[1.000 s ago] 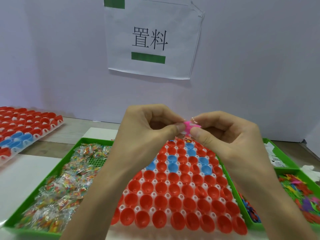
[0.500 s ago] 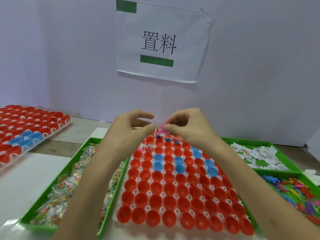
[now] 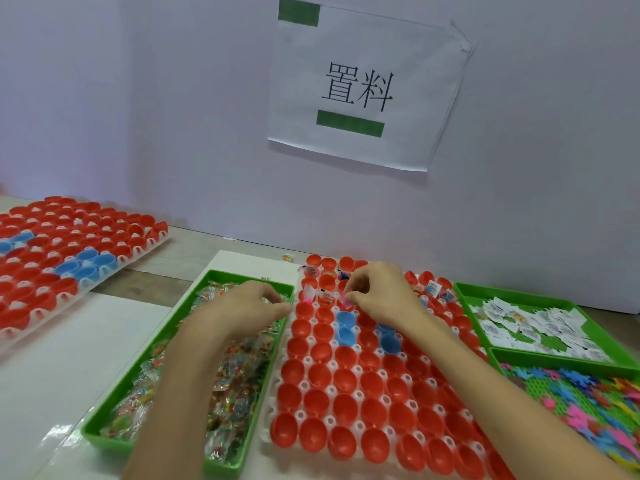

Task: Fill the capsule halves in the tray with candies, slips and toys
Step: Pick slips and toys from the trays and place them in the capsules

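Pale wall behind, a printed paper sign [image 3: 363, 88] taped up on it, and your bench [image 3: 52, 358] is crowded below. Your right hand [image 3: 377, 296] is pinched shut on a small pink toy [image 3: 343, 298], low over the far rows of the capsule tray [image 3: 360, 382]. Your left hand [image 3: 249, 306] sits just to its left, fingers curled, over the far end of the candy bin [image 3: 194, 375]; whether it grips anything I cannot tell. Watch that pink piece: the cups are packed tight, so a loose drop could bounce it into a neighbouring red half or land it in one already filled. Your right forearm lies across the middle rows, and a drag on the way back could knock halves out of their seats. Count now: three green bins, candies to the left of your hands, paper slips [image 3: 533, 323] and bright toys [image 3: 581, 400] off to the right. Two capsule trays, the second one [image 3: 69, 251] well away past your left hand. Four blue halves [image 3: 345, 327] show beside your right wrist; the reds are too many to count, and only a handful of far cups look filled.
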Tool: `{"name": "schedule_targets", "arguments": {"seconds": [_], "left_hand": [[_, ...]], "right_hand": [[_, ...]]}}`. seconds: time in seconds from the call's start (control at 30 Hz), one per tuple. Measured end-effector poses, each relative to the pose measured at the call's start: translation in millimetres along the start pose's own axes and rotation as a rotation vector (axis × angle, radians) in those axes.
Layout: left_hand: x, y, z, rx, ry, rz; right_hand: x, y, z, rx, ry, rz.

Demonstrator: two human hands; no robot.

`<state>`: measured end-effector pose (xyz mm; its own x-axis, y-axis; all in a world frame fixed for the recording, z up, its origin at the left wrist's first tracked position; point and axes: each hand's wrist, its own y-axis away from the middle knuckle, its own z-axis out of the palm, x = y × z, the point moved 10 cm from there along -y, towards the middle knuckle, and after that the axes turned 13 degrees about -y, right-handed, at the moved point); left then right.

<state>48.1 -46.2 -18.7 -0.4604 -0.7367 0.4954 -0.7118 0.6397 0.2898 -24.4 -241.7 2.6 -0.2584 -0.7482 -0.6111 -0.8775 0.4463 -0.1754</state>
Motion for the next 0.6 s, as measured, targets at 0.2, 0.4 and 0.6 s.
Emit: {"name": "schedule_targets", "arguments": {"seconds": [0.2, 0.4, 0.6], "left_hand": [[-7.8, -12.0, 6.2, 0.017, -0.005, -0.02], [-15.9, -17.2, 9.9, 0.027, 0.036, -0.042], [-12.8, -18.4, 8.5, 0.052, 0.051, -0.036]], "right_hand": [[0.5, -6.2, 12.8, -0.091, 0.075, 0.025], [2.8, -12.2, 18.9, -0.117, 0.098, 0.061], [1.5, -4.6, 11.8, -0.064, 0.053, 0.009]]}}
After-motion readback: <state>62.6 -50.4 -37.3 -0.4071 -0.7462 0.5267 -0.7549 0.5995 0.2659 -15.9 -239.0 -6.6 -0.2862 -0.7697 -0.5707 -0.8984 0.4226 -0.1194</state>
